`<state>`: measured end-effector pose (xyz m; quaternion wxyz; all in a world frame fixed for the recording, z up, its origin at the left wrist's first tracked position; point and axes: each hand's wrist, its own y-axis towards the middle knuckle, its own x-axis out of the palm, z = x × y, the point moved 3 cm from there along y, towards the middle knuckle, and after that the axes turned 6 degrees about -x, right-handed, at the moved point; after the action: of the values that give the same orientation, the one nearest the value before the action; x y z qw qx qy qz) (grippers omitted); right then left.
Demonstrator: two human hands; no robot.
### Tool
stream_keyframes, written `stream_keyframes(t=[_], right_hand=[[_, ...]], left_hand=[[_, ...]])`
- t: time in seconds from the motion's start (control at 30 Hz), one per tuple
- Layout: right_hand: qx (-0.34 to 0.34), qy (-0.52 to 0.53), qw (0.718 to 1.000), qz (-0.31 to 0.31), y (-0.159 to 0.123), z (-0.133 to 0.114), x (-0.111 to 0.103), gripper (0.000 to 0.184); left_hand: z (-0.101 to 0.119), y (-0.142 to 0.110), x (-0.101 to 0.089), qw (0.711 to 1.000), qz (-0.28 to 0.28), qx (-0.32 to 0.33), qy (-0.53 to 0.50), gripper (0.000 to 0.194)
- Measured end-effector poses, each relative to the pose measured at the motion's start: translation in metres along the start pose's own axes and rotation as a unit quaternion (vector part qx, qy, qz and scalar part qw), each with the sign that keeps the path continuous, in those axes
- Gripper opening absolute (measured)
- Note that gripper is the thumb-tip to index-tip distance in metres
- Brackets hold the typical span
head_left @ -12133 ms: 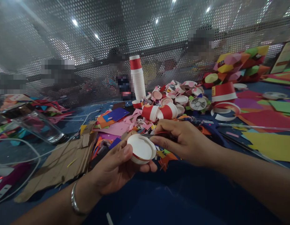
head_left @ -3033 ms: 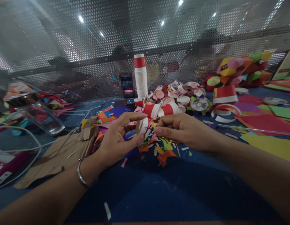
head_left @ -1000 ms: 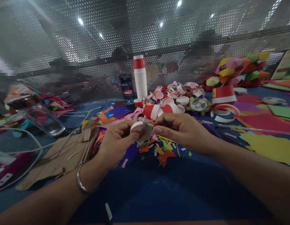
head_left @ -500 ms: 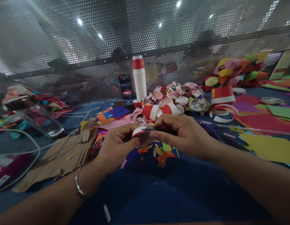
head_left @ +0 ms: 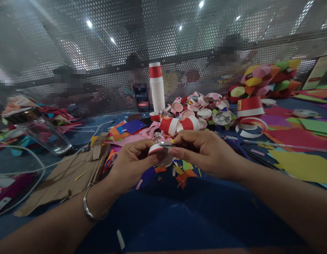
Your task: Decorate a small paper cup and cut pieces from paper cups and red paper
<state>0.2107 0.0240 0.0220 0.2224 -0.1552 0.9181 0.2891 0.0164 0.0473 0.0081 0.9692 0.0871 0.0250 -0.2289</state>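
Observation:
My left hand [head_left: 135,164] pinches a cut-down paper cup base [head_left: 156,149] with a red and white side, thumb in front and fingers behind. A thin metal blade [head_left: 166,144] lies against its upper edge. My right hand [head_left: 203,150] is closed around the blade's dark handle end, which the fingers mostly hide, so I cannot tell whether it is scissors or a knife. Both hands meet just above the blue table. Paper scraps [head_left: 183,176] in orange, green and yellow lie beneath them. Behind the hands are red and white paper cups [head_left: 170,125] on their sides.
A tall stack of paper cups [head_left: 156,88] stands at the back, beside a heap of cut cup bases [head_left: 197,106]. Flattened cardboard [head_left: 62,176], a glass bottle [head_left: 50,135] and a white cable [head_left: 41,160] lie left. Coloured sheets [head_left: 306,164] spread right. Perforated metal [head_left: 107,63] rises behind.
The blade has shifted slightly along the cup base's edge and now catches the light. Both hands keep nearly the same place and grip.

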Motion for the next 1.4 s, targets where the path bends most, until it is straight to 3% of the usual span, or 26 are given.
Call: stream_keyframes(t=[0.27,0.47,0.63,0.83,1.0,1.17,1.4], right_hand=[[0.004,0.018,1.000,0.011,0.000,0.000,0.001,0.037],[0.079,0.040,0.993,0.078,0.004,0.016,-0.010,0.048],[0.153,0.039,0.987,0.033,0.006,0.034,-0.009,0.052],[0.148,0.176,0.973,0.028,0.004,0.025,0.003,0.042],[0.157,0.263,0.952,0.009,0.003,0.019,0.009,0.034],[0.165,0.271,0.948,0.005,0.001,0.020,0.008,0.030],[0.167,0.305,0.937,-0.007,-0.001,0.021,0.006,0.031]], left_hand=[[0.000,0.002,-0.002,0.999,0.003,0.006,0.035,0.011],[-0.004,0.003,-0.004,0.997,0.050,-0.048,-0.020,0.011],[-0.003,0.004,-0.002,0.992,0.084,-0.060,-0.065,0.020],[-0.004,0.003,0.003,0.980,0.090,-0.094,-0.153,0.031],[-0.008,0.000,0.010,0.973,0.062,-0.120,-0.189,0.029],[-0.008,-0.003,0.010,0.976,0.049,-0.130,-0.170,0.026],[-0.006,0.002,0.012,0.935,-0.138,-0.207,-0.252,0.042]])
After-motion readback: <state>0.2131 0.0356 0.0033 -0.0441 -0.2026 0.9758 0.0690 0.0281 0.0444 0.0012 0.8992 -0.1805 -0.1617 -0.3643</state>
